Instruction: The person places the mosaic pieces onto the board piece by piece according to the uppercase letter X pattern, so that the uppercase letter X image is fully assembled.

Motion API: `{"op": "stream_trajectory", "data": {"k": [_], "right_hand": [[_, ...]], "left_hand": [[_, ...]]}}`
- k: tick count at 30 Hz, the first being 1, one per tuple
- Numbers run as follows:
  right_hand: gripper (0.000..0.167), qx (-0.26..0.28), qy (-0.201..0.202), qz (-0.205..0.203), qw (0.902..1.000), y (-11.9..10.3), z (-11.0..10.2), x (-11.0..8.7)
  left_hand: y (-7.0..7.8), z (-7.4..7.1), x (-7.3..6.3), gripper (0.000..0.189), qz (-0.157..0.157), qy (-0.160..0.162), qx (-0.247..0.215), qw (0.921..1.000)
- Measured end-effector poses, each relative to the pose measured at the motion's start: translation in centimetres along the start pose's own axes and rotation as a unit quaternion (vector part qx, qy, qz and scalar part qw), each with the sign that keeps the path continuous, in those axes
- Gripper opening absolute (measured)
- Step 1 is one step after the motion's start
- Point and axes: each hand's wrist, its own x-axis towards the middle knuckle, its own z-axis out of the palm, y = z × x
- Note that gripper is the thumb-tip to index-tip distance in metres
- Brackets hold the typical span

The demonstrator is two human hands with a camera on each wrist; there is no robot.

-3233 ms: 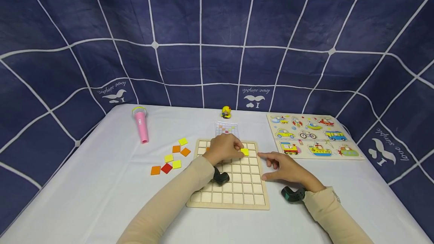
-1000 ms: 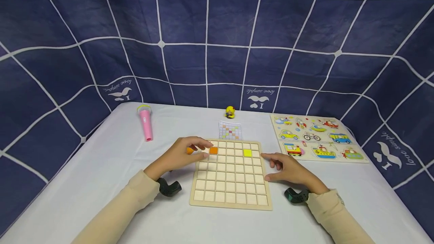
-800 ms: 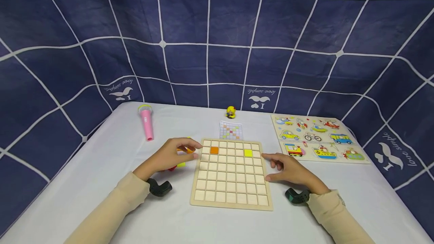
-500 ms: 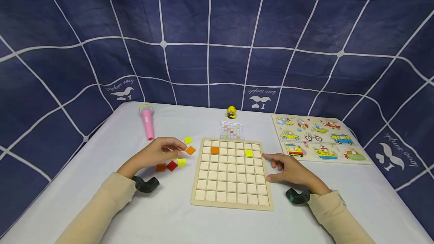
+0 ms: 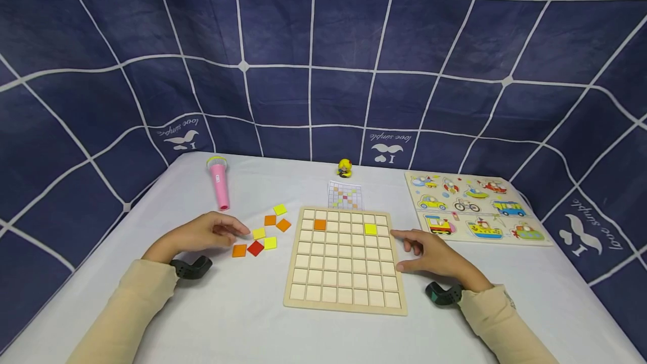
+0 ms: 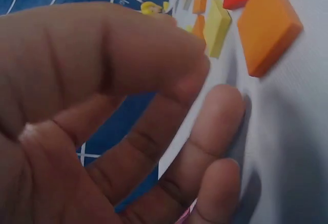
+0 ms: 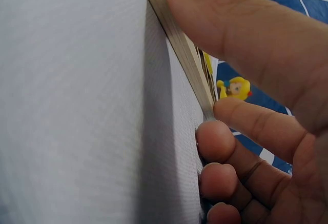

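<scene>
My left hand (image 5: 202,233) hovers at the left edge of a scatter of square tiles, fingers loosely bent with nothing between them. Nearest to it lie a yellow tile (image 5: 259,233), an orange tile (image 5: 239,250) and a red tile (image 5: 256,248); several more orange and yellow ones lie around these. In the left wrist view a thick orange tile (image 6: 269,26) lies beyond the fingertips. My right hand (image 5: 429,251) touches the right edge of the wooden grid board (image 5: 346,309) with thumb and index finger. On the board sit one orange square (image 5: 320,224) and one yellow square (image 5: 370,229).
Behind the board lies a printed grid card (image 5: 345,194), with a small yellow-haired figurine (image 5: 345,168) farther back. A pink toy microphone (image 5: 219,185) lies at the back left. A wooden picture puzzle (image 5: 475,206) of vehicles occupies the right side. A dark checked cloth hangs behind the table.
My left hand has let go of the yellow square on the board and moved left across the tiles to their far side. The right hand stays at the board's edge.
</scene>
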Motion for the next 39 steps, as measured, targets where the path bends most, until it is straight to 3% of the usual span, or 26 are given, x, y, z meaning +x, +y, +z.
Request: {"op": "stream_trajectory", "data": {"k": [11,18,23,28,34,39], "right_hand": [[0.076,0.002,-0.003,0.005,1.0,0.1,0.3,-0.1],[0.076,-0.002,-0.002,0.005,1.0,0.1,0.3,-0.1],[0.076,-0.005,-0.004,0.005,1.0,0.1,0.3,-0.1],[0.075,-0.006,-0.002,0.005,1.0,0.2,0.1,0.0],[0.076,0.002,-0.007,0.006,1.0,0.2,-0.1,0.1],[0.076,0.003,-0.008,0.009,0.9999,0.3,-0.1,0.1]], "left_hand": [[0.1,0.9,-0.2,0.039,-0.039,-0.015,0.03,0.9986],[0.2,1.0,-0.3,0.031,-0.072,-0.004,0.079,0.9943],[0.2,0.9,-0.4,0.026,-0.086,0.008,0.089,0.9923],[0.3,0.8,-0.3,0.024,-0.088,0.017,0.094,0.9915],[0.2,0.6,-0.3,0.024,-0.063,0.007,0.111,0.9918],[0.6,0.5,-0.3,0.024,-0.06,0.004,0.075,0.9954]]}}
